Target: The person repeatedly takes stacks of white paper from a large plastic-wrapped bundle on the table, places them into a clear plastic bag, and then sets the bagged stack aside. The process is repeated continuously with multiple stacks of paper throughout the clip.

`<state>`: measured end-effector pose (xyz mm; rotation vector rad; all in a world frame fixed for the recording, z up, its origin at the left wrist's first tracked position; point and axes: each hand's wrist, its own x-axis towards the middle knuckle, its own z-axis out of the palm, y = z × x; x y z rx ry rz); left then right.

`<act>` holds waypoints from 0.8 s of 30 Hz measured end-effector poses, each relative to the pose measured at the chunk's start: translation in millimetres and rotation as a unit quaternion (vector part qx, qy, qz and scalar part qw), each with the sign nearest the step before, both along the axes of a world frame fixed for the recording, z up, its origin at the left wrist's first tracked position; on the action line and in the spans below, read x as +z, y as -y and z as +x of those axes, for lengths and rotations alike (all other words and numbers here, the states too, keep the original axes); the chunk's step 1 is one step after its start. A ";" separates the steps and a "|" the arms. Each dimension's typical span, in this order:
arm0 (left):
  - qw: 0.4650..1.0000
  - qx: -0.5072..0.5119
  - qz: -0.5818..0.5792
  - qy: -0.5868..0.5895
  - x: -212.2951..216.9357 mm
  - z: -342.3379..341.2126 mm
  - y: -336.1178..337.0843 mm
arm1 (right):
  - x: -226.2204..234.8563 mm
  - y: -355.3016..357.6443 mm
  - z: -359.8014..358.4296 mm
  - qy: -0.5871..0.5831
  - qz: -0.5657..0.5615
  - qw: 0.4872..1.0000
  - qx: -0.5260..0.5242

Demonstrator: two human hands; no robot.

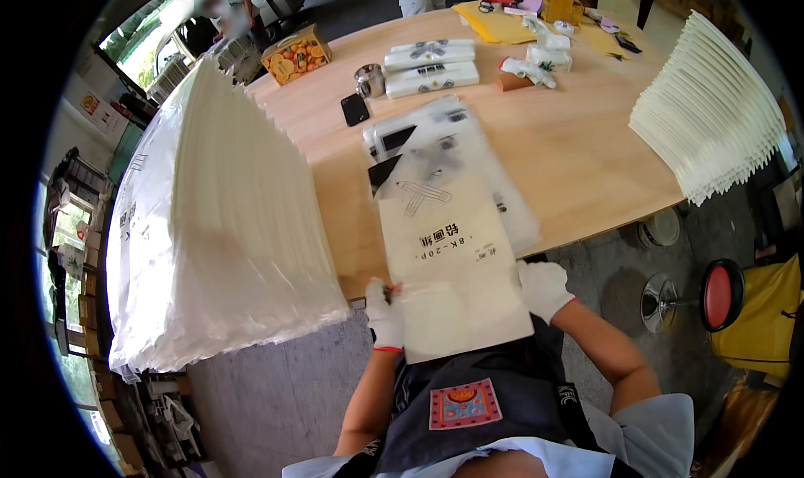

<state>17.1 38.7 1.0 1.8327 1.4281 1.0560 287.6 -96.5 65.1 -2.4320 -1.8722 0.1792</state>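
Note:
My left hand (385,317), in a white glove with a red cuff, is closed on the left edge of a cream drawing paper pack (452,302). On the opposite edge is my right hand (546,290), gloved alike, its fingers curled and partly hidden. Crossed pencils and dark lettering are printed on the pack's far half. The near end of the pack overhangs the table edge above my dark apron (419,394). Under and beyond the pack lie clear printed plastic bags (502,172), overlapping. I cannot tell how far the paper is inside a bag.
At left stands a tall leaning stack of plastic-wrapped packs (243,227); at right, a fanned stack of white paper (712,109). Farther back on the table (578,168) are rolled bag bundles (431,80), a phone (355,109), a metal cup (369,81) and an orange-printed box (296,56). A stool (720,294) stands right.

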 end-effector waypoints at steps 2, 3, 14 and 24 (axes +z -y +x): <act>0.991 0.005 -0.089 0.103 32.8 -4.1 20.4 | 7.6 25.6 -15.9 -0.008 0.026 0.998 0.049; 0.984 -0.017 -0.113 0.136 46.6 -12.9 39.4 | 10.4 40.1 -22.0 -0.009 0.010 0.998 0.058; 0.977 -0.156 -0.099 0.111 45.1 -57.1 102.4 | -45.5 58.6 54.9 -0.416 -0.356 0.835 0.048; 0.994 -0.085 -0.003 -0.071 55.8 -101.2 40.1 | -62.8 -27.6 -45.1 -0.796 0.150 0.515 -0.281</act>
